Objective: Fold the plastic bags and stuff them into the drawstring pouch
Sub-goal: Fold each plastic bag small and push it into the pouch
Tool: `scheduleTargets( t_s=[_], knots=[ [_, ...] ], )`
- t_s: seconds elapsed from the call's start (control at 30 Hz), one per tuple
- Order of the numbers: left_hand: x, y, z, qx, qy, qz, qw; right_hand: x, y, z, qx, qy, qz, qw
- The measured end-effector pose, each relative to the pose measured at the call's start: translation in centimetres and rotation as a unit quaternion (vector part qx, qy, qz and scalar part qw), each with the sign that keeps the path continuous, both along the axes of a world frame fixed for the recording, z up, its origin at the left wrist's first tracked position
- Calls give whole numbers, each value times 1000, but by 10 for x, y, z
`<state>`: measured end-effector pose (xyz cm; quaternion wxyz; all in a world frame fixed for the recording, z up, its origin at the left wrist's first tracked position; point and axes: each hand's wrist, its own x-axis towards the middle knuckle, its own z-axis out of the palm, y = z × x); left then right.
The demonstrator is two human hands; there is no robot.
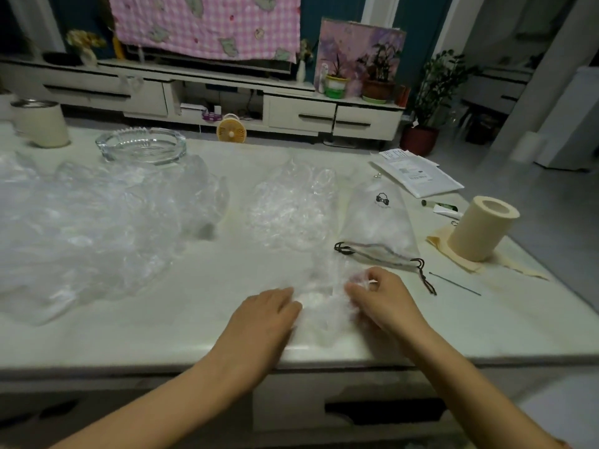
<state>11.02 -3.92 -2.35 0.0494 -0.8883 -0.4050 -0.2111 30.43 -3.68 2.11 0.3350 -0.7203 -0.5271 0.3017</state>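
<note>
A crumpled clear plastic bag (324, 303) lies at the table's near edge between my hands. My left hand (269, 314) rests palm-down on its left side, fingers pressing the film. My right hand (377, 294) pinches the bag's right side between thumb and fingers. Just beyond my right hand lies the translucent drawstring pouch (377, 222) with a small black logo and dark cords at its mouth. Another clear bag (291, 209) lies flat in the middle of the table. A big heap of clear bags (87, 228) covers the left side.
A glass ashtray (141, 145) and a beige cup (40, 123) stand at the back left. A cream paper roll (481, 226), a small tube, a thin metal needle (453, 283) and a mailer envelope (418, 175) are at the right. The table (194, 325) ends just below my hands.
</note>
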Motion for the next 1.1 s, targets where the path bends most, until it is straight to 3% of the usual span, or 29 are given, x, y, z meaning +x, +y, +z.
scheduleTargets(
  t_s=[0.1, 0.13, 0.2, 0.27, 0.33, 0.4, 0.57, 0.73, 0.87, 0.97, 1.1],
  knots=[
    [-14, -4, 8, -44, -9, -7, 999, 9, -11, 2, 5, -175, 21, 984],
    [-19, -6, 12, -63, -29, -10, 998, 7, -17, 3, 53, -227, 29, 972],
    [-23, -7, 21, -77, -85, -6, 993, -1, -26, 5, 213, -243, 66, 944],
    [-24, -3, 30, -64, -121, 16, 990, -14, -26, 4, 287, -223, 129, 923],
    [-21, 5, 35, -55, -133, 23, 989, -23, -18, -4, 250, -211, 199, 924],
    [-13, 9, 38, -111, -110, 6, 988, -27, -11, -14, 188, -216, 238, 928],
    [-10, 13, 23, -248, 133, 59, 958, -26, -8, -35, 37, -378, 306, 873],
    [-16, 11, 17, -263, 180, 100, 942, -13, -11, -31, 8, -374, 291, 880],
    [-24, 7, 18, -255, 107, 73, 958, -6, -22, -24, 107, -330, 294, 891],
    [-39, 2, 21, -193, 28, 4, 981, 0, -34, -19, 147, -275, 321, 894],
    [-50, 1, 24, -195, 58, -20, 979, -1, -33, -26, 175, -269, 328, 888]
  ],
)
